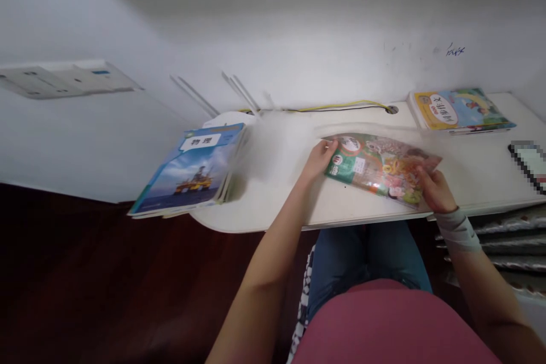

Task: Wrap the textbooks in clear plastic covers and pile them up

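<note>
A green and multicoloured book [371, 168] is held just above the white desk, tilted, with its cover up. My left hand [321, 158] grips its left end, the thumb and fingers closed on the edge. The right end is pinched by my right hand [435, 186], whose wrist has a grey band around it. A clear, blurred plastic sheet or cover [273, 145] spreads left of the book and seems to pass behind it; whether it is joined to the book I cannot tell.
Blue-covered books [191, 168] are stacked at the desk's [239, 216] left end. More books [463, 109] lie at the back right. A phone-like object [529, 165], partly pixelated, is at the right edge. A yellow cable [341, 106] runs along the wall to a hole.
</note>
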